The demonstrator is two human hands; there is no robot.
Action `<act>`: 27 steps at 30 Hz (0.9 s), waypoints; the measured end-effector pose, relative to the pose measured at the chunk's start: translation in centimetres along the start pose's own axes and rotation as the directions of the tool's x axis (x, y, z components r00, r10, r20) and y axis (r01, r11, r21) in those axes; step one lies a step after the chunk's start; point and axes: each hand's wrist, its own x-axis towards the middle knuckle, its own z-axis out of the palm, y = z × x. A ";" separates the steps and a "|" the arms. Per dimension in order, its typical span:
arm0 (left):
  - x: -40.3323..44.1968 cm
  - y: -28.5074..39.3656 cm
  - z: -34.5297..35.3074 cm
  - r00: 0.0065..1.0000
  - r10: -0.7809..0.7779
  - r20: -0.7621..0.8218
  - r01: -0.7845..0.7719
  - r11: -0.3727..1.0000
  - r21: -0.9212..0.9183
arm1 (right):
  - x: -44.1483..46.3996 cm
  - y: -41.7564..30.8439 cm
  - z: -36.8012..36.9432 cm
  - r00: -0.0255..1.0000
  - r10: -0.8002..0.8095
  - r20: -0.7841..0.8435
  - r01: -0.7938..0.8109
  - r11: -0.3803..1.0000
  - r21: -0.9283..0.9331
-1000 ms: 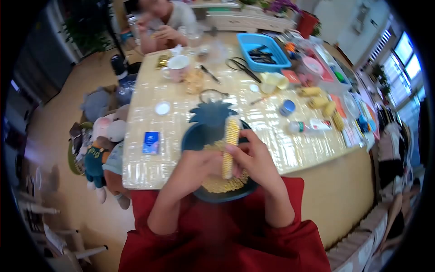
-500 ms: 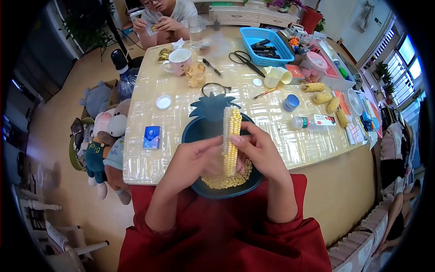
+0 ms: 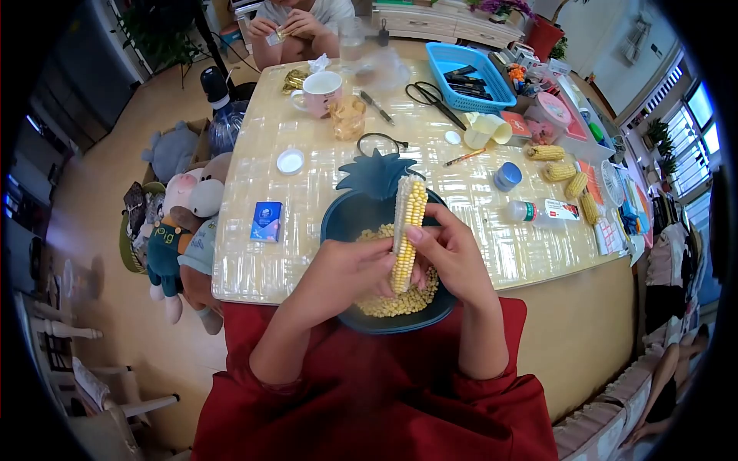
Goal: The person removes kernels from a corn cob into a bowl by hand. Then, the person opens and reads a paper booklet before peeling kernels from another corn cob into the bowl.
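A yellow corn cob (image 3: 413, 227), partly stripped along its left side, stands nearly upright over a dark teal bowl (image 3: 338, 219) with a pineapple-leaf edge. My right hand (image 3: 455, 253) is closed round the cob from the right, its thumb on the kernels. My left hand (image 3: 350, 269) presses against the cob's lower left side, fingers bent together; whether kernels lie in it is hidden. Loose kernels (image 3: 396, 303) cover the bottom of the bowl.
Several corn cobs (image 3: 559, 171) lie at the table's right, near a clear bottle (image 3: 542, 211) and blue-lidded jar (image 3: 507, 177). A blue basket (image 3: 470, 77), scissors (image 3: 438, 104) and mug (image 3: 319, 94) stand farther back. Another person (image 3: 300, 31) sits across the table.
The view has shifted, so the table contents appear farther right. My left hand has closed in against the cob from a more open pose. My right hand keeps its hold.
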 end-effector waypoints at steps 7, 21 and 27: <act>0.1 -0.1 -0.2 0.999 0.039 -0.012 -0.036 0.983 0.180 | 0.1 -0.1 0.4 1.000 0.021 -0.013 -0.021 1.000 0.014; 0.4 -0.3 -0.4 0.999 0.033 0.016 -0.035 0.989 0.140 | 0.1 -0.6 -0.4 0.999 0.012 -0.039 -0.014 0.999 -0.034; -0.2 -0.4 -0.1 0.996 0.075 -0.042 -0.063 0.970 0.235 | 0.1 -0.6 -0.1 1.000 0.027 -0.010 -0.028 0.999 -0.046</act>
